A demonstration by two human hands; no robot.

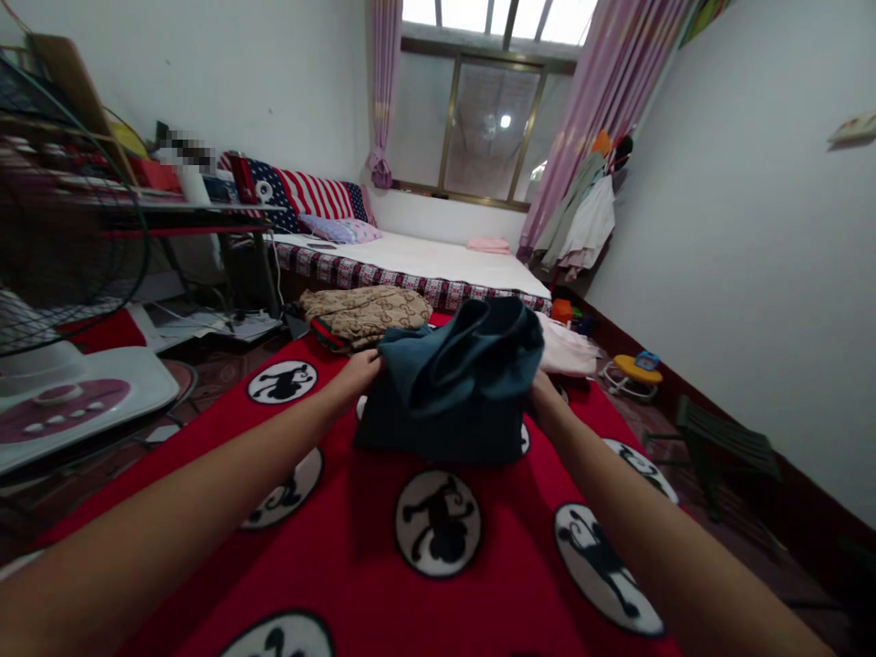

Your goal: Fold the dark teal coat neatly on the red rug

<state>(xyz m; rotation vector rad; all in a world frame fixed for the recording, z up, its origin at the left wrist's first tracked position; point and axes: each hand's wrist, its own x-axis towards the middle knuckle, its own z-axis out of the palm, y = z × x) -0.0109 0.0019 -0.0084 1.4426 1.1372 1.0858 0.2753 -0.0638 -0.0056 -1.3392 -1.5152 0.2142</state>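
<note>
A dark teal piece of clothing [458, 383], bunched and partly folded over, is in the middle of a red cloth [356, 566] printed with round white patches and dark figures. At its left edge my left hand [366, 365] is closed on the fabric, fingers partly hidden by it. My right hand [542, 394] grips the opposite side, its fingers mostly behind the fabric. The garment's upper part stands up in loose folds, while its lower part hangs or rests near the cloth; I cannot tell which.
Behind lie a brown patterned garment [370, 312] and a pale pink folded cloth [567, 347]. A bed [438, 251] stands under the window. To the left are a fan [68, 383] and a cluttered desk [205, 217]; to the right, a yellow stool [636, 369] and a dark folding chair [725, 438].
</note>
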